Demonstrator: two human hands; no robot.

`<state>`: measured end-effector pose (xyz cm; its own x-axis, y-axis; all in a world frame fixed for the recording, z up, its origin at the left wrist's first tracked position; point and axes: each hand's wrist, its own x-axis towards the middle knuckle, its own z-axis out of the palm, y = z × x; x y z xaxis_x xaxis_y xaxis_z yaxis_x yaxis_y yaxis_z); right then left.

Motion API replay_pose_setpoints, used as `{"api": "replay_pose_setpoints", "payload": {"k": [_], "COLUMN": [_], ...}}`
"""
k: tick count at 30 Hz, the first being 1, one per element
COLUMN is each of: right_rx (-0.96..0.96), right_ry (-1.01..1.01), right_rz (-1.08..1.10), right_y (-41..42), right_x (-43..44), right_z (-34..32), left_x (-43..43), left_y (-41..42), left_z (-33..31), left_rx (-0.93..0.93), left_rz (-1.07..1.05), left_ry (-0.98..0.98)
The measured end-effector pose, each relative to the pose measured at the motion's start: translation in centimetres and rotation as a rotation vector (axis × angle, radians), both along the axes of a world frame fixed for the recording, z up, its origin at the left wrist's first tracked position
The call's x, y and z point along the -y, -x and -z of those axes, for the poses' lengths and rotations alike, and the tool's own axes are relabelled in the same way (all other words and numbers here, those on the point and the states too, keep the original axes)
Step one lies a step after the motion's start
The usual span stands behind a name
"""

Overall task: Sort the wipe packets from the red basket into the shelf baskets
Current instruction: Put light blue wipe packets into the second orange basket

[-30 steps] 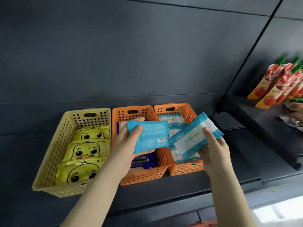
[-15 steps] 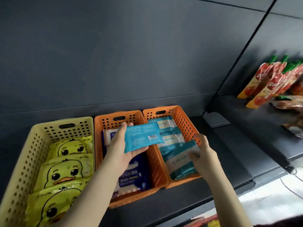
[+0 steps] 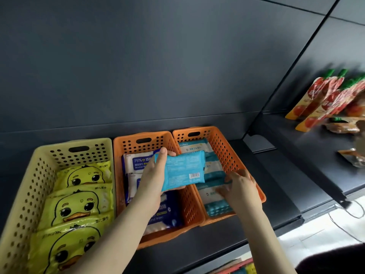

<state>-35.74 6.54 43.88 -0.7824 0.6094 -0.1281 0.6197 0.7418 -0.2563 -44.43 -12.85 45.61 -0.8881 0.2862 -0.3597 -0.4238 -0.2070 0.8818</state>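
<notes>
Placing step under way. Gripping teal wipe packet (image 3: 182, 173) in left hand (image 3: 155, 182), fingers curled round it, over the left wall of right orange basket (image 3: 237, 155). Resting right hand (image 3: 242, 191) on matching packets (image 3: 210, 195) inside it; cannot tell whether gripping. Next, probably: lower teal wipe packet rightward onto them.

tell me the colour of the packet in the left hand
Teal blue packet in the left hand, head view.
</notes>
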Motion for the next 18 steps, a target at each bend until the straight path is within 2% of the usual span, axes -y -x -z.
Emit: {"api": "replay_pose_setpoints", "payload": {"k": [2, 4, 6, 8, 10, 13, 16, 18], "right_rx": [-0.305, -0.569, -0.625, -0.593, -0.579, -0.688, -0.844, -0.903], "right_ry": [0.087, 0.398, 0.791, 1.023, 1.107, 1.136, 1.071, 1.047], "right_rz": [0.028, 0.121, 0.192, 0.18, 0.156, 0.203, 0.238, 0.211], "right_y": [-0.4, -0.3, 0.1, 0.4, 0.8, 0.9, 0.7, 0.3], "right_x": [0.7, 1.9, 3.0, 3.6, 4.0, 4.3, 4.3, 4.2], "right_z": [-0.5, -1.7, -3.2, -4.1, -4.5, -4.0, -2.6, -1.9], "left_x": [0.0, 0.0, 0.0, 0.2, 0.5, 0.5, -0.1, -0.6], "left_y": [-0.1, -0.2, -0.5, -1.1, -1.8, -1.7, -1.0, -0.9], "left_z": [0.0, -0.2, -0.4, -0.9, -1.3, -0.7, 0.9, 1.2], "left_rx": [-0.015, -0.044, -0.135, -0.302, -0.425, -0.539, -0.664, -0.632], "left_rz": [-0.001, 0.015, 0.061, 0.16, 0.263, 0.332, 0.273, 0.235], "left_ry": [0.019, 0.039, 0.081, 0.136, 0.15, 0.177, 0.368, 0.426]}}
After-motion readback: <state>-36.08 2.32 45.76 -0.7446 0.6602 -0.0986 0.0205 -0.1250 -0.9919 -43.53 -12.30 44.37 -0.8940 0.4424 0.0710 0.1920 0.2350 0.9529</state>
